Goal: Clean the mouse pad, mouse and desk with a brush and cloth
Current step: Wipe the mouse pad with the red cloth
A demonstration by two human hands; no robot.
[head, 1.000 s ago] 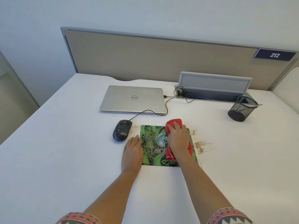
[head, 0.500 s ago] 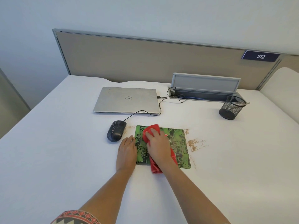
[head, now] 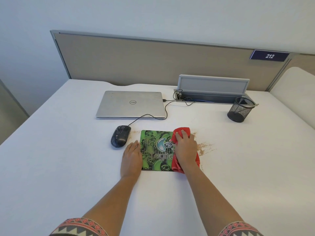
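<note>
Two hands framed the green-and-black printed mouse pad (head: 157, 151): left hand (head: 131, 157) flat, fingers straight, against its left edge; right hand (head: 186, 149) gripping a crumpled red cloth (head: 183, 129) over its right edge, brown crumbs (head: 204, 147) just beyond.

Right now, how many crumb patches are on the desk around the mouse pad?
3 patches: one between the mouse and the mouse pad's far-left corner, one beside the red cloth's far end, the largest right of the right hand. More may hide under it.
</note>
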